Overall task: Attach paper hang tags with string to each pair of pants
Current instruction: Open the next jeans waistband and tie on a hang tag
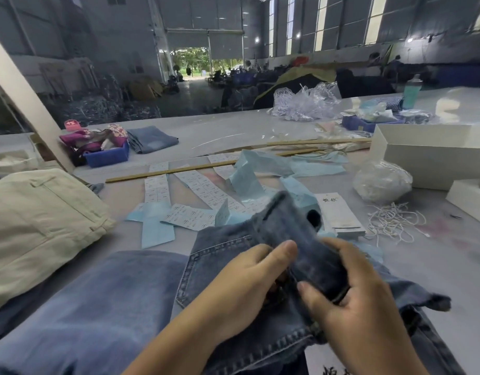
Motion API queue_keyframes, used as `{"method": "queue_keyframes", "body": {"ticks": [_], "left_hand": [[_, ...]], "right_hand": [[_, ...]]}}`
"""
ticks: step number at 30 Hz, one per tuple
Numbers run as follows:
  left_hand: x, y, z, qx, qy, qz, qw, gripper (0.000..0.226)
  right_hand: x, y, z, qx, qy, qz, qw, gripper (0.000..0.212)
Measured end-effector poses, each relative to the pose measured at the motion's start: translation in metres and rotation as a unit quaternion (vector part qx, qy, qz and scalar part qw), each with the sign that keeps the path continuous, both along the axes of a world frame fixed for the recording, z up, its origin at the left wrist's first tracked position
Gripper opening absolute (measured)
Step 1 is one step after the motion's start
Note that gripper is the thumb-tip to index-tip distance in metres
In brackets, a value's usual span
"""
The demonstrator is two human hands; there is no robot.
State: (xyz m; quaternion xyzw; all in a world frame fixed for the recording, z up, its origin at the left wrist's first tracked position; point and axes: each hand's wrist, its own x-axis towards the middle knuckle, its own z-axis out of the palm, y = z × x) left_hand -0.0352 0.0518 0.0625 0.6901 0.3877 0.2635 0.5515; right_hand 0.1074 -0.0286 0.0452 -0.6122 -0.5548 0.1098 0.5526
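Both hands, left (249, 282) and right (352, 290), grip the raised jeans waistband (301, 234), fingers curled.

Both forearms reach forward from the lower edge, converging near the middle. Left hand (249, 282): fingers curled under, thumb extended on top, pinching. Right hand (352, 290): back facing up, fingers and thumb curled in a grip, wrist angled inward toward the left.

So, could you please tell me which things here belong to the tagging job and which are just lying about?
For the job: jeans gripped by left hand and right hand; hang tags; strings.

Lying about: beige pants, blue bin, white box, label sheets.
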Motion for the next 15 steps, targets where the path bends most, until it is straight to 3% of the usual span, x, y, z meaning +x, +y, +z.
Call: {"method": "queue_keyframes", "body": {"ticks": [3, 9, 12, 15], "left_hand": [[-0.006, -0.008, 0.007, 0.029, 0.005, 0.001, 1.000, 0.097], [-0.009, -0.010, 0.018, 0.008, -0.031, 0.072, 0.997, 0.048], [-0.012, -0.013, 0.018, -0.056, -0.051, 0.075, 0.994, 0.040], [-0.017, -0.014, 0.018, -0.083, -0.095, 0.064, 0.990, 0.038]], "right_hand": [[-0.002, -0.002, 0.001, -0.021, 0.065, 0.010, 0.998, 0.056], [-0.022, -0.002, 0.017, 0.045, -0.054, 0.115, 0.991, 0.036], [-0.021, 0.001, 0.018, 0.026, -0.082, 0.134, 0.987, 0.029], [-0.024, -0.001, 0.017, 0.019, -0.126, 0.144, 0.981, 0.038]]}}
